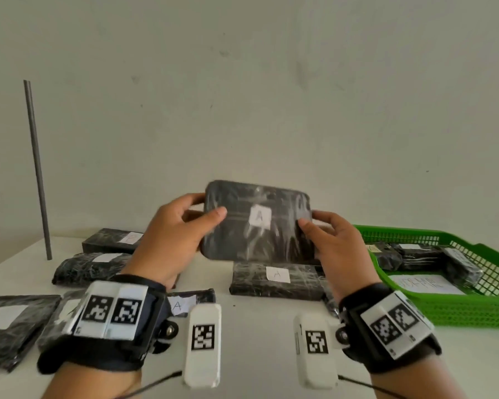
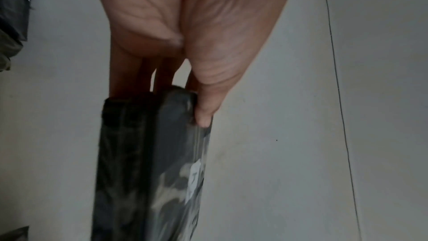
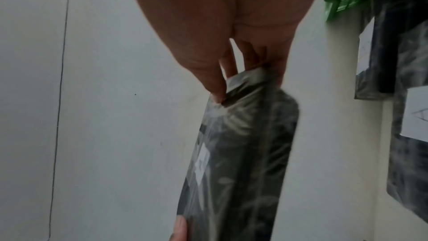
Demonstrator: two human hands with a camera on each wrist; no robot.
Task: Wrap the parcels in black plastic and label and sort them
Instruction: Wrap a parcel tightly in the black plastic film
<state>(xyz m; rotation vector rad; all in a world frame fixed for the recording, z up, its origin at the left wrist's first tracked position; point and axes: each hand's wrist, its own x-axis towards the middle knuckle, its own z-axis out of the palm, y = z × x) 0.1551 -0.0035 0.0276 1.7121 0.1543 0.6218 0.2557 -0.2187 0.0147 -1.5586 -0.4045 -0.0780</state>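
— What do we hold?
— A flat black-wrapped parcel (image 1: 257, 223), glossy, with one white "A" label (image 1: 260, 216), raised between our left hand (image 1: 170, 234) and right hand (image 1: 333, 249); thumbs in front, fingers curled behind its edges.
— And beyond our fingers?
— One green basket (image 1: 458, 309) and a labelled parcel on the table (image 1: 277, 279).

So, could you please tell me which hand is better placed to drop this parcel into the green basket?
Probably the right hand: both hands grip the parcel, but the green basket sits on its side.
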